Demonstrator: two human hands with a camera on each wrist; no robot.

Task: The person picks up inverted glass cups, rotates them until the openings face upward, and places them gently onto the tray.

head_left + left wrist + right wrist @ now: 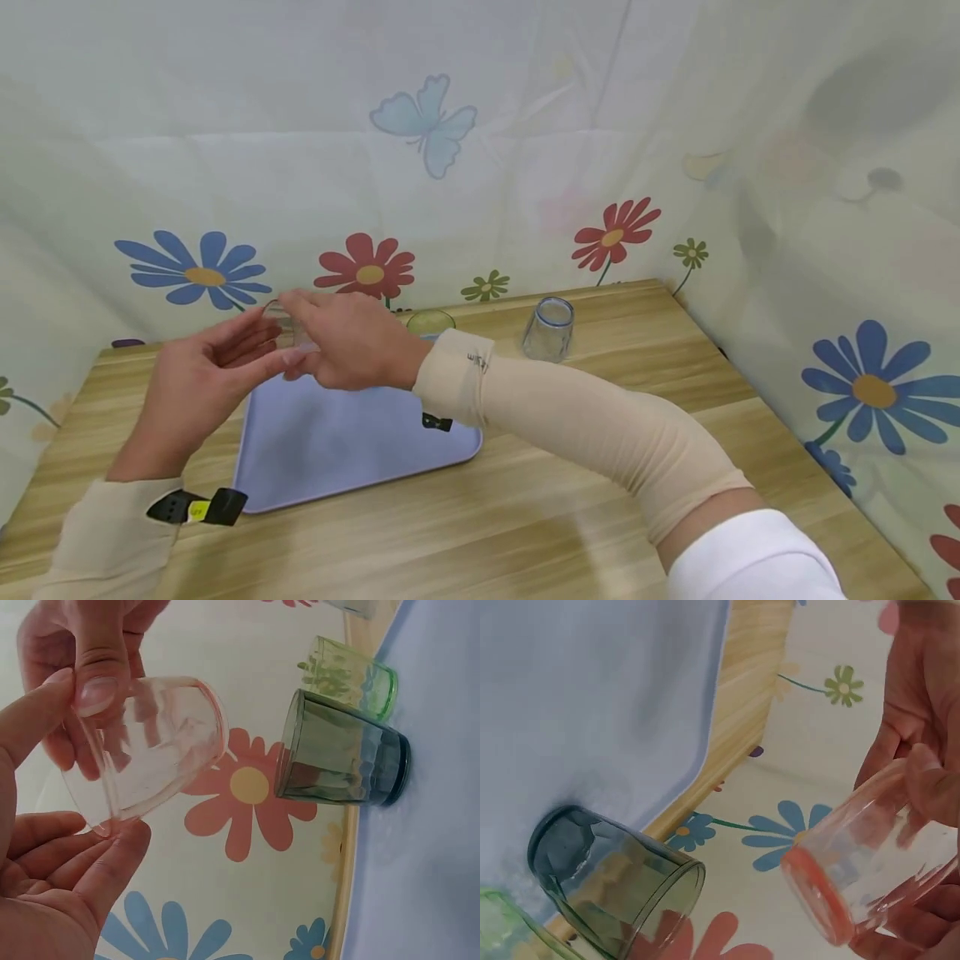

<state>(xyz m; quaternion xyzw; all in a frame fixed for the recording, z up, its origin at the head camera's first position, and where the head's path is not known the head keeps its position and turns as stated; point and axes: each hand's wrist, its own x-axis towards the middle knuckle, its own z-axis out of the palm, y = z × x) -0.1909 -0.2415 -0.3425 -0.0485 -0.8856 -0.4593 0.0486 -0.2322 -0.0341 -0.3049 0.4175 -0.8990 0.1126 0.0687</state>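
Note:
Both hands hold a pale pink glass (161,735) tilted in the air over the back left of the lavender tray (352,450). My left hand (202,375) grips it by the rim, thumb on one side and fingers on the other, as the left wrist view shows. From the other side, my right hand (352,337) pinches the glass wall near the rim, its fingers seen through the glass. In the right wrist view the glass's thick pink base (817,896) points away from the hands. The hands hide much of the glass in the head view.
A dark grey-green glass (341,750) and a light green glass (352,679) stand at the tray's back side. On the wooden table (600,467), right of the tray, stands a clear, blue-rimmed glass (551,332). A flowered curtain (510,167) closes off the back and sides.

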